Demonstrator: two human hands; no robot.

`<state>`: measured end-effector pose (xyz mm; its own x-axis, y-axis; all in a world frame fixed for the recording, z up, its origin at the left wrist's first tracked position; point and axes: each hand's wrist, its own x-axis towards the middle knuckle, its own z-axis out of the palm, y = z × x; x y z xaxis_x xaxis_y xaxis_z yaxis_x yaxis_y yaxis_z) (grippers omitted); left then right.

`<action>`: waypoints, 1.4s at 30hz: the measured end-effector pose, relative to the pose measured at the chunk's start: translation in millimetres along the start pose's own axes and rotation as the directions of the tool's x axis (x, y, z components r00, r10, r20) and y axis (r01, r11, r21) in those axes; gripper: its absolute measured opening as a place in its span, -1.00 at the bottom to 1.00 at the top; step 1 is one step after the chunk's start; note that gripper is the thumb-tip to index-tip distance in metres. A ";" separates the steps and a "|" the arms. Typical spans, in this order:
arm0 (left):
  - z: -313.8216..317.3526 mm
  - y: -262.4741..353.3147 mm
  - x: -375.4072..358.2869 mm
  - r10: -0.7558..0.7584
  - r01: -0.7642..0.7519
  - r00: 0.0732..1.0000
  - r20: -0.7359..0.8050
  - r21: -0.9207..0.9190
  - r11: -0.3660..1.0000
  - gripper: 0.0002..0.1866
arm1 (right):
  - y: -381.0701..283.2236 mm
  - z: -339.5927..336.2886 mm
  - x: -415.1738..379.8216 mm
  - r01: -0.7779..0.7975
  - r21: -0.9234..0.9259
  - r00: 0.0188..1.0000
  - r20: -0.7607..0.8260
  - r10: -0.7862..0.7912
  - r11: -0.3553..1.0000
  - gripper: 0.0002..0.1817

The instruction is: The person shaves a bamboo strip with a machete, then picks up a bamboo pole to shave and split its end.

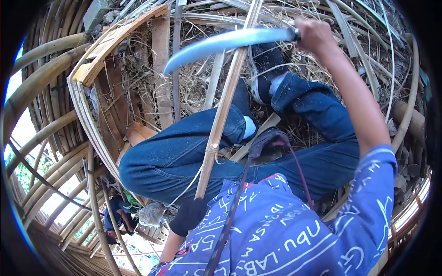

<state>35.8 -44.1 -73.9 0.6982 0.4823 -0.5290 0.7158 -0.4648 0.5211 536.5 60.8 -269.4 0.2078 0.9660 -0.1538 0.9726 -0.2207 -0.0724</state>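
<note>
Head view: bamboo strip (224, 103) braced upright, blade raised for a chop

Nearest, left hand (189, 215) in a dark glove, clenched around the strip's lower end, close against the blue printed shirt (285, 230); strip running up across the jeans (184, 152) toward the woven bamboo frame (87, 115); farther out, right hand (313, 34) gripping the handle of a curved knife (225, 43), held high beside the strip; seemingly mid-swing in trimming; next, a controlled downstroke landing well above the gloved fingers and clear of the knee
</note>
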 end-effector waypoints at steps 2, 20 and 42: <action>0.2 3.9 5.7 0.053 -0.049 0.998 -0.035 0.099 0.994 -0.84 | 31.1 20.4 22.0 -0.384 0.006 0.923 0.037 0.383 0.923 -0.79; 21.7 -42.3 -35.9 0.063 -0.057 0.997 0.042 -0.117 0.991 -0.74 | -26.0 -6.1 -0.9 0.127 0.027 0.983 -0.135 -0.122 0.992 -0.85; 11.7 -29.1 -23.2 0.030 -0.024 0.997 0.071 -0.074 0.997 -0.79 | -14.0 -18.4 9.5 -0.046 -0.001 0.999 -0.012 0.046 0.999 -0.82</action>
<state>-1.2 -50.4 -84.7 0.7178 0.4145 -0.5594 0.6962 -0.4205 0.5818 526.8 75.5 -251.8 0.2535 0.9563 -0.1454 0.9622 -0.2647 -0.0639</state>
